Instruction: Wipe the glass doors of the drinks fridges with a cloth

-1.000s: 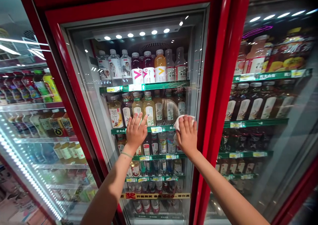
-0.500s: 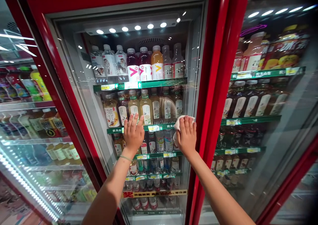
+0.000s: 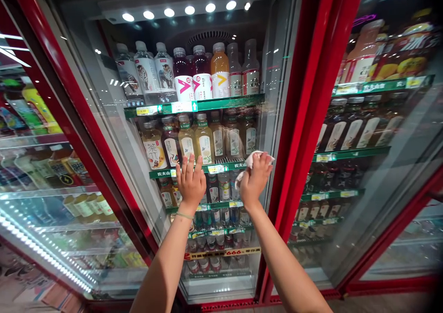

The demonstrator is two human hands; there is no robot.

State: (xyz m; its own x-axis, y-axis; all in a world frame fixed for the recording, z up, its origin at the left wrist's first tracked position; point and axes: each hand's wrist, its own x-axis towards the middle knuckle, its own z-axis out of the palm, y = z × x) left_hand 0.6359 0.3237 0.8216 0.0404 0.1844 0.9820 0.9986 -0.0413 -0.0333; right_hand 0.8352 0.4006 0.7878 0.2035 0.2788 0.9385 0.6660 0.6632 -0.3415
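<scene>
My left hand (image 3: pixel 190 181) lies flat with fingers stretched up against the glass door (image 3: pixel 104 110) of a red-framed drinks fridge, level with the second shelf. My right hand (image 3: pixel 254 179) is curled on a white cloth (image 3: pixel 252 160) and presses it against the same glass near the door's right edge. Behind the glass stand rows of bottles (image 3: pixel 194 140) on green-edged shelves (image 3: pixel 200 105).
A red door frame post (image 3: pixel 304 119) runs just right of my right hand. A second glass door (image 3: pixel 374 133) with dark bottles stands to the right. Another lit fridge (image 3: pixel 38 174) with drinks is on the left. The fridge's red base (image 3: pixel 242 301) meets the floor below.
My right hand has turned and curled more around the cloth, tilting toward the right. The left hand stays flat on the glass. The view has tilted lower, showing the fridge base.
</scene>
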